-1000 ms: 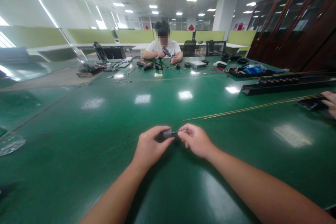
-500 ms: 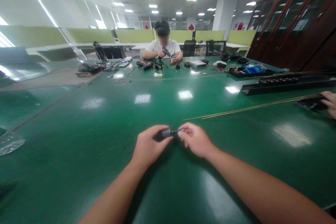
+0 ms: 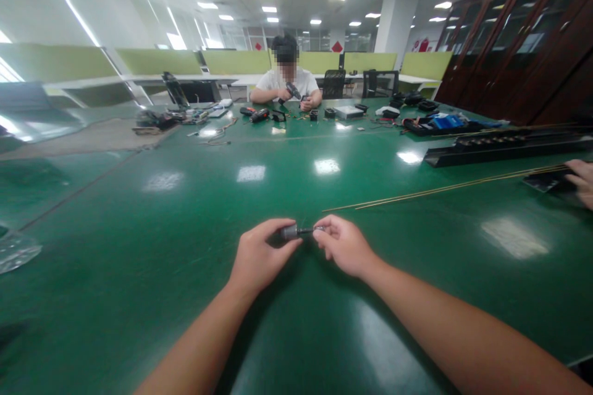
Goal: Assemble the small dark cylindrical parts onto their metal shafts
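Note:
Between the thumb and fingers of my left hand is a grey metal cylinder, shaped like a small motor. A thin dark shaft sticks out of its right end, level with the table. My right hand pinches a small silvery metal piece at the far end of that shaft. Fingertips hide most of this piece, so I cannot tell whether it is joined to the shaft. Both hands are held over the green tabletop, close together.
Two long thin brass-coloured rods lie to the right, near another person's hand. Behind them is a black metal channel. Across the table a person holds a power tool, with tools and small parts spread before them.
My left hand and the cylinder have shifted very slightly left, and a little more of the shaft shows. My right hand has barely moved.

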`<action>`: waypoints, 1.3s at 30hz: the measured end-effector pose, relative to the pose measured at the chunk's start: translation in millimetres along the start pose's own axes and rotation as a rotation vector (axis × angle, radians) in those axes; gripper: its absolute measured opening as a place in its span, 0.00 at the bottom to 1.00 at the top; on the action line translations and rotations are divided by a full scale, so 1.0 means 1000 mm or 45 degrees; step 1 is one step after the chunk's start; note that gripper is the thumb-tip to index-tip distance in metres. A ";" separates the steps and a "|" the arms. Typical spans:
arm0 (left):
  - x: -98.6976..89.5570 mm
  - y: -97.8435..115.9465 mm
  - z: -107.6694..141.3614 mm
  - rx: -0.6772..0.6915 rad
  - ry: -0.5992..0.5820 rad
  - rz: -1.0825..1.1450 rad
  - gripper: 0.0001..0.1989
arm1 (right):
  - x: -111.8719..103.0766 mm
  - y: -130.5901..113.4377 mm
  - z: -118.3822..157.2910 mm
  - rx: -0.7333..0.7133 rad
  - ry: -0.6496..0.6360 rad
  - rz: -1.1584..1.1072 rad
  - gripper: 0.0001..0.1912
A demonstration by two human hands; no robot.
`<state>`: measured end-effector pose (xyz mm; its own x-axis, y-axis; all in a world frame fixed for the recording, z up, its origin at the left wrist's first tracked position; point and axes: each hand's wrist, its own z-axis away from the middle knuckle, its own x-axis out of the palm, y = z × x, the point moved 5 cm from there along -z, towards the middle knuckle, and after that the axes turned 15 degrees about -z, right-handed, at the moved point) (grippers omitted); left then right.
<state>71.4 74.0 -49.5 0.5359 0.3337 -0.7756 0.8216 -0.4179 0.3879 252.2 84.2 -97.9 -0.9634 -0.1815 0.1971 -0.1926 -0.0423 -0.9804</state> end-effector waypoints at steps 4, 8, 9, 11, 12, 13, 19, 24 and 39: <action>0.000 -0.001 -0.001 -0.008 0.002 0.003 0.13 | -0.001 0.001 -0.001 -0.015 0.013 -0.005 0.10; 0.000 -0.004 -0.001 -0.028 -0.007 0.003 0.14 | -0.002 0.002 -0.001 -0.022 0.036 -0.020 0.10; 0.001 -0.004 -0.001 -0.034 -0.008 0.009 0.14 | -0.001 0.002 0.000 -0.024 0.036 -0.025 0.10; 0.001 -0.005 -0.001 -0.045 -0.011 0.025 0.14 | -0.001 0.000 0.001 -0.035 0.046 -0.037 0.11; 0.001 -0.006 -0.001 -0.055 -0.014 0.032 0.14 | -0.002 -0.002 0.002 -0.047 0.063 -0.051 0.11; 0.001 -0.006 -0.001 -0.073 -0.019 0.038 0.14 | -0.002 -0.004 0.003 -0.068 0.089 -0.080 0.12; 0.001 -0.016 -0.005 -0.382 -0.061 0.232 0.21 | -0.009 -0.015 0.008 -0.221 0.205 -0.432 0.22; 0.010 -0.029 -0.008 -0.591 -0.071 0.564 0.26 | -0.005 -0.015 0.009 -0.217 0.181 -0.511 0.26; -0.052 -0.033 0.010 -0.820 -0.013 0.639 0.30 | 0.004 -0.017 0.007 -0.246 0.046 -0.530 0.25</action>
<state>14.4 61.9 -26.7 0.8704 0.2267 -0.4370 0.4369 0.0532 0.8979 252.8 77.7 -80.7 -0.8018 -0.1537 0.5774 -0.5925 0.0800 -0.8016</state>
